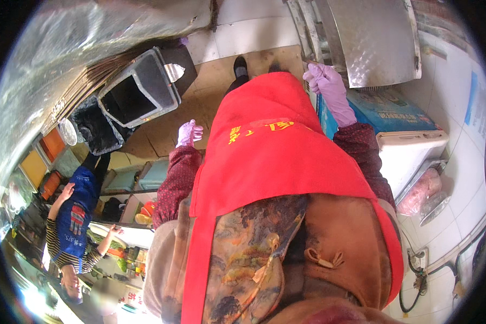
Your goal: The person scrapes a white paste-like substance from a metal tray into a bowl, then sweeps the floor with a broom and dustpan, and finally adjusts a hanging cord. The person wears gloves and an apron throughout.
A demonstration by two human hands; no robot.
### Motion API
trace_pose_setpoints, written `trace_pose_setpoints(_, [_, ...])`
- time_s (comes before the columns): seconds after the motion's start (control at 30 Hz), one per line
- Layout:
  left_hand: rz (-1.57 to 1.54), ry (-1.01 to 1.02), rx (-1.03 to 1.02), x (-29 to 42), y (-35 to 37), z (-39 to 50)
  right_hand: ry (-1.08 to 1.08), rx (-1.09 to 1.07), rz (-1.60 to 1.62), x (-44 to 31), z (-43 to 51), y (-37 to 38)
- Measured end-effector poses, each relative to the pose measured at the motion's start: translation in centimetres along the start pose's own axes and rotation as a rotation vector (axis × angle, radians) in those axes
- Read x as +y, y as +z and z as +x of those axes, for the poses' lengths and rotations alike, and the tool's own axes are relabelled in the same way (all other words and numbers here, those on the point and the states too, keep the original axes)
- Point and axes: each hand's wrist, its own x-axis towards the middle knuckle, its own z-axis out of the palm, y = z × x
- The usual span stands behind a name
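Note:
My left hand (pixel 189 133), in a pink-purple glove, hangs beside my red apron (pixel 267 158) with its fingers curled in and nothing visible in them. My right hand (pixel 324 77), gloved alike, is closed into a fist close to the stainless steel panel (pixel 378 40). Something thin shows at the tips of its fingers; whether it is held cannot be told. Beneath the right forearm lies a blue-topped white chest (pixel 393 115) that bears writing. Yellow writing marks the apron.
To the left stand a black bin with an open top (pixel 139 91) and a bag-lined bin (pixel 99 131). Flattened cardboard (pixel 263 56) covers the floor. A co-worker in a blue apron (pixel 75 210) stands farther left. Bagged pink food (pixel 423 192) and a wall socket (pixel 420 259) are at right.

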Motion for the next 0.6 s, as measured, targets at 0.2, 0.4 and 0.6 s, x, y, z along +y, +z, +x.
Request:
trace_pose_setpoints(0.2, [-0.028,0.069,0.003,1.6,3.9,-1.7,-0.076,-0.024,0.061,0.4,2.4,-3.0])
trace_pose_setpoints(0.4, [-0.041,0.136,0.012,3.9,7.5,-2.1,0.002,0.002,0.022,0.0,5.0,-5.7])
trace_pose_setpoints(0.6, [-0.031,0.116,-0.017,7.1,8.3,-1.3,0.008,0.049,-0.011,-1.2,4.5,-5.8])
